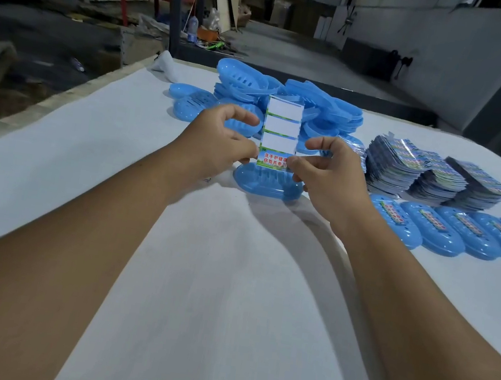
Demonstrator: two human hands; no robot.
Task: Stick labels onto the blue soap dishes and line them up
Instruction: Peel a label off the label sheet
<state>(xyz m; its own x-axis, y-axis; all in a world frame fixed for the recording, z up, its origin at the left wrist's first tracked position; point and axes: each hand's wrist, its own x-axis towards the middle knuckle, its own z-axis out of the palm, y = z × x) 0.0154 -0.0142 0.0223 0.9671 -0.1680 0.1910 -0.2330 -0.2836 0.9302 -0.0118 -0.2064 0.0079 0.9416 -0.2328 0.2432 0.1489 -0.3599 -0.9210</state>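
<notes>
A soap dish (267,185) lies on the table (57,137) beneath a label sheet (280,129) pinched upright by the left hand (220,140) and right hand (328,175).

The label sheet (280,133) I hold up shows three blank white rectangles framed in green and blue, and at its bottom one printed label with red characters on a pale sky over green grass. The soap dish (267,183) under it is translucent light blue with a slotted top, the same blue as the heaped dishes (287,104) behind. The lined-up dishes (449,232) carry multicoloured strips with red lettering. The label stacks (431,175) look mottled blue, green and white. The table cover (229,283) is plain white.
</notes>
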